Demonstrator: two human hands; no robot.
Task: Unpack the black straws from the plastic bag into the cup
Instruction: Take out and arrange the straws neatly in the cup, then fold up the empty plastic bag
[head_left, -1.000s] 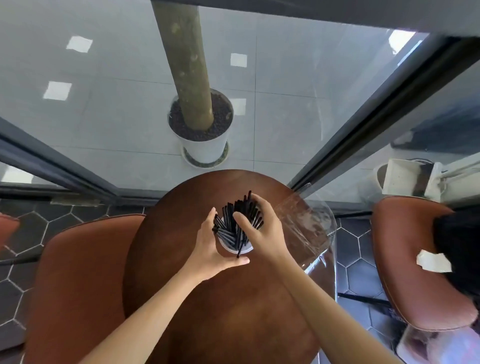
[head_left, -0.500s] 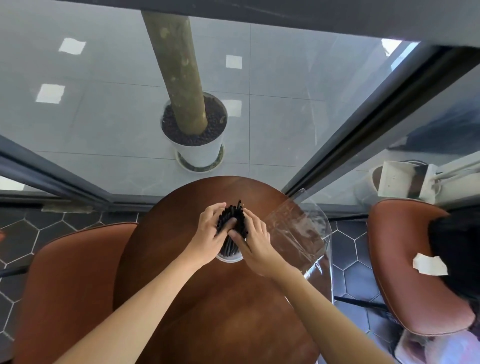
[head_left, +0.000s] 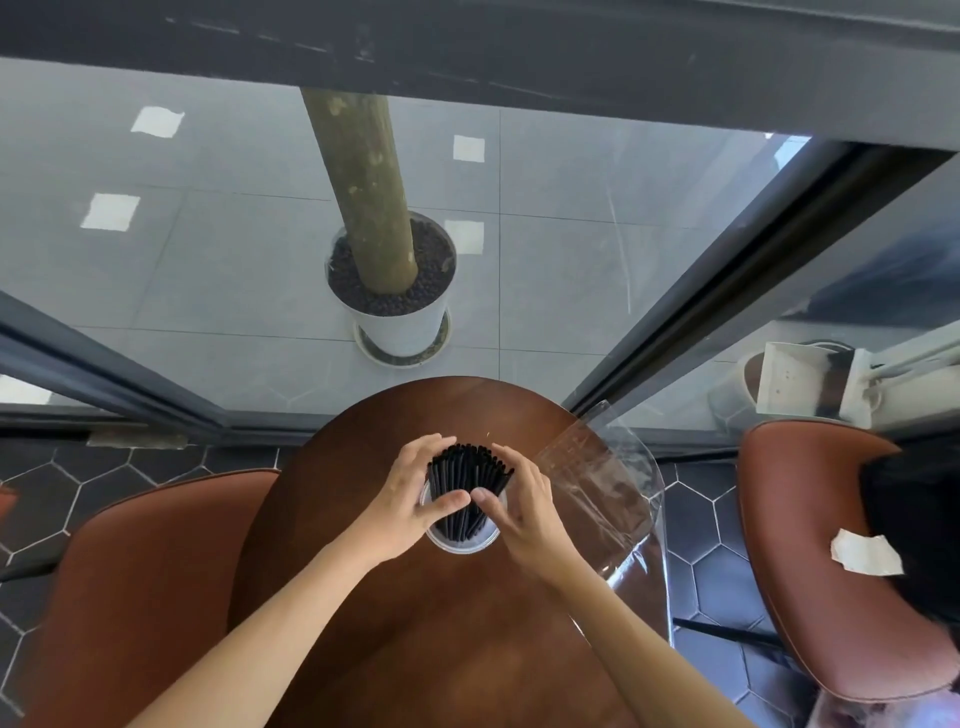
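Café: round table (head_left: 415, 649), leather chairs (head_left: 810, 571)

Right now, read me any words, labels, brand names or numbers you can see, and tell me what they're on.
No readable text anywhere.
Plastic bag: faint marks near its top edge, too blurred to read.
Cup, black straws: no print visible.

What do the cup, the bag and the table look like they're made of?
Cup: clear plastic, likely; straws show through its wall. Plastic bag: thin glossy transparent film, creased, with glare. Table: brown wood or wood-look veneer, smooth satin sheen.
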